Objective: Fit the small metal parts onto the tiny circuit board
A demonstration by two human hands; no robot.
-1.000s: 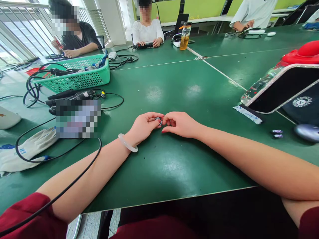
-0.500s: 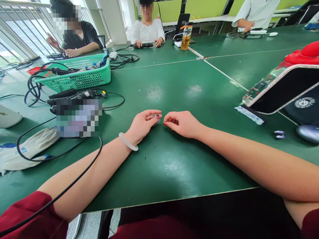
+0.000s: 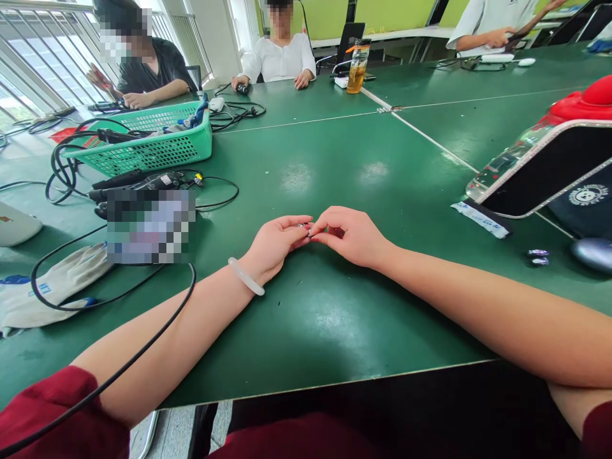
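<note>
Trinket (image 3: 310, 232) between hands: left hand (image 3: 273, 243) loosely curled, holding it; right hand (image 3: 352, 234) pinching its edge.

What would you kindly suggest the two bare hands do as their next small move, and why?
I would probably have the bare right hand gently firm its pinch at the tiny black-and-white patterned piece, while the bare left hand holds it steady. The two hands meet there and mostly cover it, so whether the right one truly grips it is unclear.
</note>
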